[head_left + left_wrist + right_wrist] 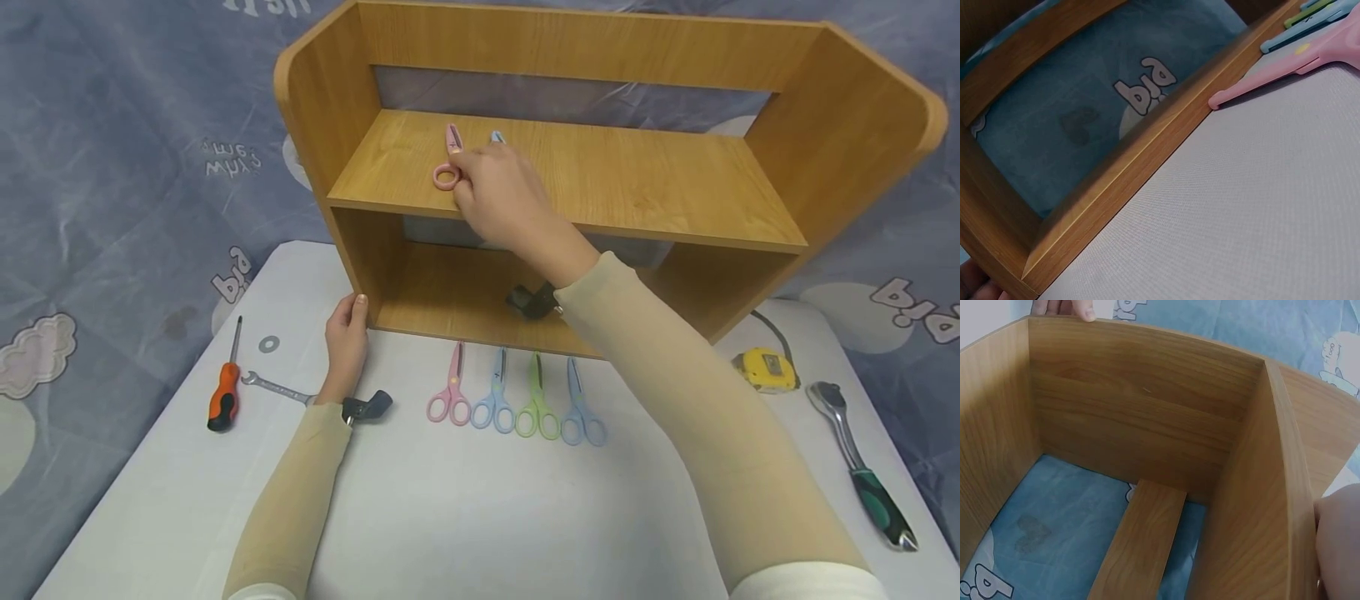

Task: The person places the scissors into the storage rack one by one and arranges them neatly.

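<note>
As shown in the head view, note the right hand (498,187), pinching the pink-handled scissors (453,140) over the upper board (637,179) of a wooden shelf unit (330,108). Held near mid-length, probably for balance, with blade toward the back and the visible loop toward the front edge. Impossible to tell: contact between these scissors and the board. Observe the left hand (347,343) grasping the front edge of the unit's left side panel low down, thumb on the wood, presumably to steady the unit against any nudge from above. Just beyond the right hand, find a light-blue tip (498,137), perhaps of another pair, mostly hidden by the fingers.

Below, along the front of the lower board (450,283), see four scissors laid flat in a row on the white table (480,517): pink pair (453,383), blue pair (497,385), green pair (536,392), second blue pair (576,396). Turned with loops toward the person, likely for easy pick-up, and spaced side by side, likely for the same reason.

Farther out, left, compare the screwdriver (224,383), washer (261,343) and wrench (281,388), the last partly behind the left wrist; right, the tape measure (768,371) and ratchet (860,471). Seemingly set aside at both ends to keep the middle for scissors.
</note>
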`<state>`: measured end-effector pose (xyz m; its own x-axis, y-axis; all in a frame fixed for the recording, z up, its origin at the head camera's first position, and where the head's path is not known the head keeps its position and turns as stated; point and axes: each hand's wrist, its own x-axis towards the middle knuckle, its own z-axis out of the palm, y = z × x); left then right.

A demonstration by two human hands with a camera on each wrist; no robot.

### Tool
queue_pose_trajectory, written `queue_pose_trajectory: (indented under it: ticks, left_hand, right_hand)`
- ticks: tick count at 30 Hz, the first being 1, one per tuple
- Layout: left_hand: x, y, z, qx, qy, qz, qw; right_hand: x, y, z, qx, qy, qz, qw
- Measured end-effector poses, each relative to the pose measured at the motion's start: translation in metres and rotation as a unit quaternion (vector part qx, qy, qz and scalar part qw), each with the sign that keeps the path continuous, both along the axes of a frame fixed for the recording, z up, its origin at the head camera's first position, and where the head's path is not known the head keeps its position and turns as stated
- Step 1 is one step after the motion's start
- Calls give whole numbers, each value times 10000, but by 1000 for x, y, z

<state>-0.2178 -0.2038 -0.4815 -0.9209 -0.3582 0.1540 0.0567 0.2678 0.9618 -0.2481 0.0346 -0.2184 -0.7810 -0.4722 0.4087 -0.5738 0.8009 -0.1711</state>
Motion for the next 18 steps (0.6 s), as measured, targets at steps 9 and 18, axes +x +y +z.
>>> queue_pose_trajectory:
  ticks: [9,18]
  left_hand:
    - [-1,-1,3,43,-4,-1,10000]
    - [-1,0,2,131,-89,-24,9999]
  right_hand:
    - [-5,-8,13,-1028,-989,-405,9889]
    - [30,27,4,-5220,572,1572,8364]
